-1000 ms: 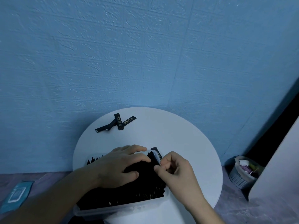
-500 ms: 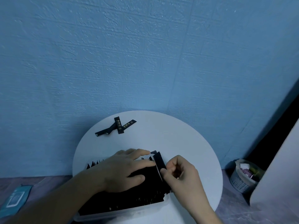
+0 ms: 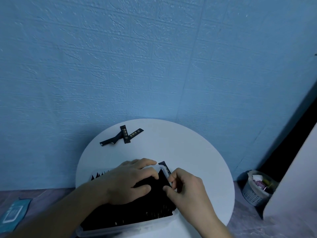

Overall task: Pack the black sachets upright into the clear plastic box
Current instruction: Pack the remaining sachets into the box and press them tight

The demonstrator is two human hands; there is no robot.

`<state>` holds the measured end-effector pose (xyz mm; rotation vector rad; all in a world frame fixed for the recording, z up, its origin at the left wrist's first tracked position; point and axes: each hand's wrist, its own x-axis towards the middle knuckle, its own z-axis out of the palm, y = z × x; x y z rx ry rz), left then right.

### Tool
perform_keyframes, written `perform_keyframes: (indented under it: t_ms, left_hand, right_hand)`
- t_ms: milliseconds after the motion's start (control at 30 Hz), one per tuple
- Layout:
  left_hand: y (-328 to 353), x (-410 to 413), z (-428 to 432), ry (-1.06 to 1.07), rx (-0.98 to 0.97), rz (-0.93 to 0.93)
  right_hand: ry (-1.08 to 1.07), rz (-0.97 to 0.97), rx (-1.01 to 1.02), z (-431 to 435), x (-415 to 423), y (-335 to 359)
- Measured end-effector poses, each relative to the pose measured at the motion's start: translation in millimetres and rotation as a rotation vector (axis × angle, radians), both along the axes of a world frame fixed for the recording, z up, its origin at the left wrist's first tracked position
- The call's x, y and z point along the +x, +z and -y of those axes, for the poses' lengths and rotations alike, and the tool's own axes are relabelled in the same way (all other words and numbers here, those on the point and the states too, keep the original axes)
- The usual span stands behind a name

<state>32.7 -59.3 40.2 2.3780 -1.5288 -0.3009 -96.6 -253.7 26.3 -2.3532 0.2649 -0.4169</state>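
The clear plastic box [image 3: 132, 227] stands at the near edge of the round white table [image 3: 188, 152], filled with a dense row of upright black sachets [image 3: 130, 213]. My left hand [image 3: 128, 181] lies over the row, its fingers pressing the sachets back to the left. At the box's far right corner, my right hand [image 3: 185, 188] pinches one black sachet [image 3: 163, 178] between thumb and forefinger, low inside the box. Another sachet's end [image 3: 166, 166] shows just past that corner. Three loose sachets [image 3: 124, 135] lie crossed at the table's far left.
A blue textured wall rises right behind the table. On the floor to the right is a grey basket [image 3: 253, 191] with rubbish, beside a white panel [image 3: 295, 177]. A blue packet [image 3: 13, 213] lies on the floor at the left.
The sachet in my right hand has gone from standing above the row down into the box's right corner. My left fingers have shifted slightly right over the row.
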Motion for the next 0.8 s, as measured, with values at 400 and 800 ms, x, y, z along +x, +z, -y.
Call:
perform_keyframes:
  t_ms: [400,800]
  left_hand:
    - [1.4,-1.0,5.0,-0.011,0.026,0.02]
    - [1.6,-0.6,6.4,-0.025,0.018,0.023]
  right_hand:
    - [0.126,0.041,0.44,10.0,-7.8,-14.6]
    - [-0.16,-0.235,-0.146,46.4,30.2,-46.6]
